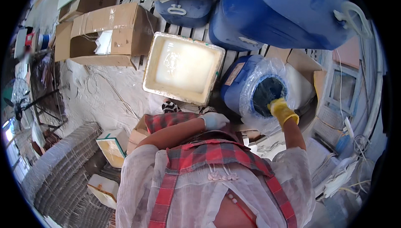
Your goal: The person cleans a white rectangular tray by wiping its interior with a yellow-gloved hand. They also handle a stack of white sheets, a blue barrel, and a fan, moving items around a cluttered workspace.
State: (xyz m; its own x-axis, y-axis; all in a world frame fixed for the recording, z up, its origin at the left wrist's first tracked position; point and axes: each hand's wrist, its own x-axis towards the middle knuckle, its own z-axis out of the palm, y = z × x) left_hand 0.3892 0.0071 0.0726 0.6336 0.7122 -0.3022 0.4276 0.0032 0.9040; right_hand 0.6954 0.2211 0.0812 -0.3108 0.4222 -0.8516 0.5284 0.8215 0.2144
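My right hand point(282, 110), in a yellow glove, curls over the near rim of a small blue drum point(234, 87) lined with a clear plastic bag point(267, 67). The drum's dark opening faces me. My left hand point(214, 120), in a white glove, sits just below the near corner of a white square tub point(182, 68) of milky liquid. Whether that hand holds anything is hidden by my red plaid apron and the tub's edge.
Large blue drums point(284, 11) lie behind the small one, and a blue canister point(184, 9) is beside them. Open cardboard boxes point(108, 34) stand at the back left. Small cartons point(112, 145) and stacked grey mesh sheets point(62, 173) are at my left, cables at my right.
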